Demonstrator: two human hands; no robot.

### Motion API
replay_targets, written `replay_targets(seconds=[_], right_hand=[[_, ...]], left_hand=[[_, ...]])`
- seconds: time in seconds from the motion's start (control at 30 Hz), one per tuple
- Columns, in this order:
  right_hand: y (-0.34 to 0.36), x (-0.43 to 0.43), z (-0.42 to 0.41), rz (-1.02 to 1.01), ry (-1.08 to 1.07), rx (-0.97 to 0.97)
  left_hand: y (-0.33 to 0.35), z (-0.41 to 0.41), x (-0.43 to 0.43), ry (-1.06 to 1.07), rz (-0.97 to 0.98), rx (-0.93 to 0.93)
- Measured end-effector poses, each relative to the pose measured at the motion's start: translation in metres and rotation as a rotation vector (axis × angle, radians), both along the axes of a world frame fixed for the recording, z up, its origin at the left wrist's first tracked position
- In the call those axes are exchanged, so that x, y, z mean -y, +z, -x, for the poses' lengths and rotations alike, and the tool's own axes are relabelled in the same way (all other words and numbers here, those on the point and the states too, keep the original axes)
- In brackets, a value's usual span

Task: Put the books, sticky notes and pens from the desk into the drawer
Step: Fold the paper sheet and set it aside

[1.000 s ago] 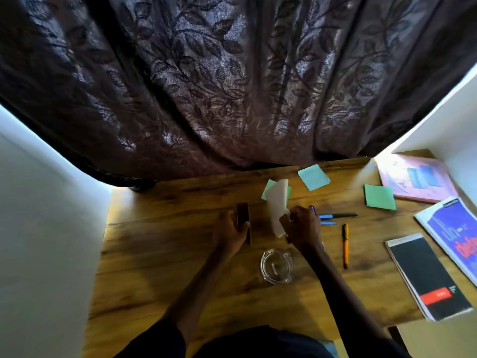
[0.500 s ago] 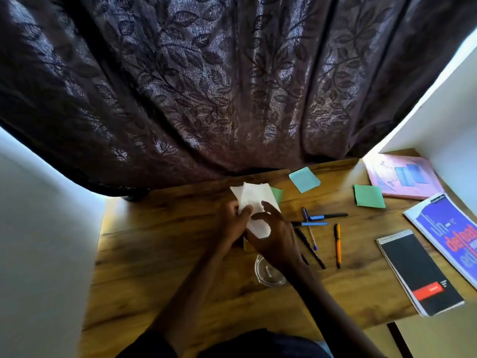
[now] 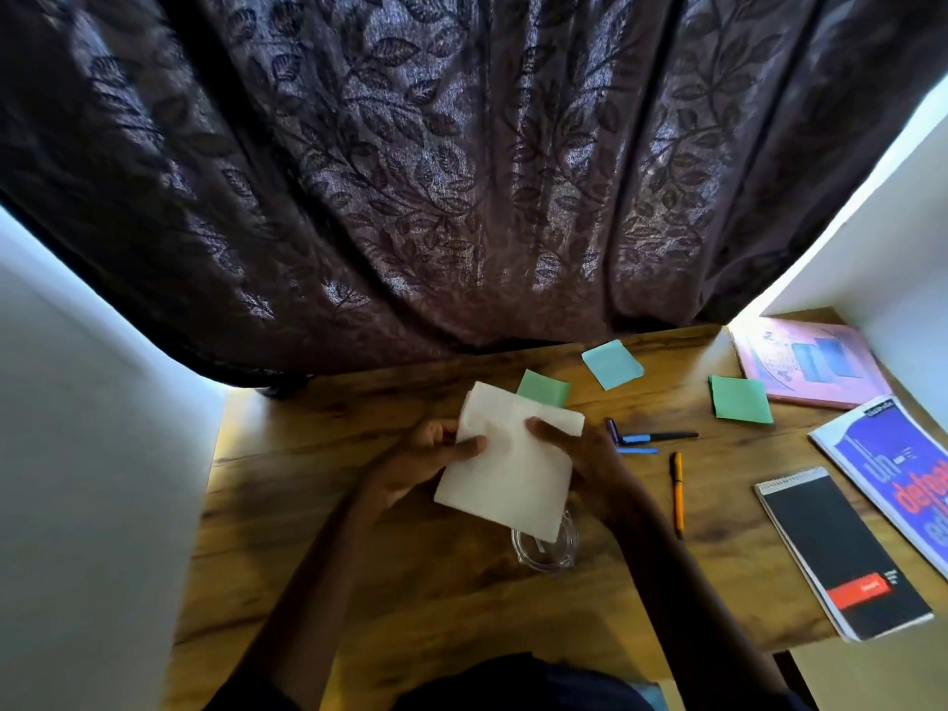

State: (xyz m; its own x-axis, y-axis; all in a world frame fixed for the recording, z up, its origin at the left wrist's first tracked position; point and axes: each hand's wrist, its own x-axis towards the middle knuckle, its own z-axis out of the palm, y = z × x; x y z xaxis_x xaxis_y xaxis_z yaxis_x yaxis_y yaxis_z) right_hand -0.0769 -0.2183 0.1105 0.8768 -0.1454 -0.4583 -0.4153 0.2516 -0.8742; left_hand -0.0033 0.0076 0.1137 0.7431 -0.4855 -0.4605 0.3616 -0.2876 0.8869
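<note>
Grips a white folded paper sheet with both hands above a brown wooden table: left hand pinching its left edge, right hand pinching its right edge, thumbs on top. Covers with the sheet's near corner part of a clear glass dish.

Just beyond the sheet, on the table, a green square sticky note, partly hidden by it. Farther right, a light blue sticky note and a second green sticky note.

Right of the right hand, a black pen with a blue cap and an orange pen.

Along the right side, a pink book far, a blue-and-white book, a black spiral notepad near.
</note>
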Motion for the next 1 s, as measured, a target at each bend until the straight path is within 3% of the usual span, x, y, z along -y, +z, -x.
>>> replay_targets(seconds=[0.2,0.43,0.67,1.0], right_hand=[[0.004,-0.007,-0.001,0.342,-0.008,0.085],[-0.004,-0.001,-0.006,0.557,-0.009,0.124],[-0.007,0.013,-0.007,0.458,-0.194,0.121],[-0.008,0.023,-0.013,0.432,-0.34,0.075]], left_hand=[[-0.002,0.001,0.01,0.102,-0.111,0.086],[-0.015,0.001,0.018,0.186,-0.261,0.324],[-0.026,0.003,0.005,0.035,-0.159,0.132],[-0.025,0.011,-0.002,0.093,-0.039,-0.068]])
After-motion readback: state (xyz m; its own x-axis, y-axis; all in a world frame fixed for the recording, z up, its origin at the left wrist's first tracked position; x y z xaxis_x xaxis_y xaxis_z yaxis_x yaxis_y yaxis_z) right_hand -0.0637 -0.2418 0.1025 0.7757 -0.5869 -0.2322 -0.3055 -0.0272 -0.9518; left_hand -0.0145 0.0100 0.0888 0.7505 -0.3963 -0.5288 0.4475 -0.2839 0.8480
